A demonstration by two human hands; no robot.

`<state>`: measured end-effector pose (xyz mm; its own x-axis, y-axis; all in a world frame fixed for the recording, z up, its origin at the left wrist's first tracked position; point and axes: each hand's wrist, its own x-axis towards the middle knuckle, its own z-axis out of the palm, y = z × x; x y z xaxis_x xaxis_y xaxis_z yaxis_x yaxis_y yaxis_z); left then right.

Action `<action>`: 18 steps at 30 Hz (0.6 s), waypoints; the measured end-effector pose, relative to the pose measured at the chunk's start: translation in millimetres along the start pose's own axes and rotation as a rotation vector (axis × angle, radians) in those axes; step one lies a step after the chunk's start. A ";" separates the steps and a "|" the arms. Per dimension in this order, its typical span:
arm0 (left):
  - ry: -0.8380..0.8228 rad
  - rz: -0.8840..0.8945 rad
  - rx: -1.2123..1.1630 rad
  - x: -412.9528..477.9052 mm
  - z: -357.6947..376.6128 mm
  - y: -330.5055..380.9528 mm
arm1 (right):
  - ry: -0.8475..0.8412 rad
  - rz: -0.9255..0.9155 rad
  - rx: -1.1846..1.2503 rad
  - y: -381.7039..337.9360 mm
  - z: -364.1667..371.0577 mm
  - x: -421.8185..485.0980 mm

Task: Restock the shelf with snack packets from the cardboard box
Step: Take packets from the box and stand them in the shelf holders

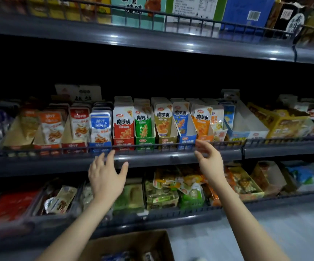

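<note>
A dark grey shelf [152, 159] unit fills the view, with three tiers showing. The middle tier carries a row of open display trays behind a low wire rail [114, 147], each tray packed with upright snack packets [123, 122] in red, green, tan, blue and orange. The top tier holds large boxes [139, 10], and the bottom tier holds loose mixed packs [178, 182] in trays. At the lower edge of the view, a cardboard box [133, 243] stands open on the floor below the shelf, with a few packets dimly visible inside it. Both bare arms reach up toward the middle tier. The left hand [105, 178] is spread wide and empty, its fingertips at the shelf's front edge. The right hand [209, 161] is also empty, fingers loosely curled and apart, close in front of the rail below the orange packet [202, 122].
</note>
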<state>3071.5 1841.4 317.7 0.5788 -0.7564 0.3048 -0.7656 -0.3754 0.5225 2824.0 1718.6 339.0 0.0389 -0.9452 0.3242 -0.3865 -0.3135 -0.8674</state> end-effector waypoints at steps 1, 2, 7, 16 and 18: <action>-0.012 -0.008 -0.001 -12.6 -2.1 -11.9 | -0.017 0.003 0.009 2.9 1.5 -16.1; -0.031 -0.026 0.000 -25.5 -2.3 -25.3 | -0.036 0.010 0.017 7.7 4.3 -31.5; -0.096 -0.129 0.023 -96.8 13.9 -99.4 | -0.165 0.108 0.029 49.0 37.6 -109.8; -0.282 -0.350 0.086 -203.4 73.4 -214.5 | -0.476 0.446 -0.041 157.9 114.9 -237.4; -0.295 -0.381 0.103 -216.8 84.6 -228.2 | -0.534 0.510 -0.073 180.7 129.3 -259.1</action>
<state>3097.0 2045.7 65.0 0.7301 -0.6691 -0.1388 -0.5476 -0.6944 0.4669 2863.2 1895.0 49.4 0.2737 -0.8933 -0.3564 -0.5359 0.1661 -0.8278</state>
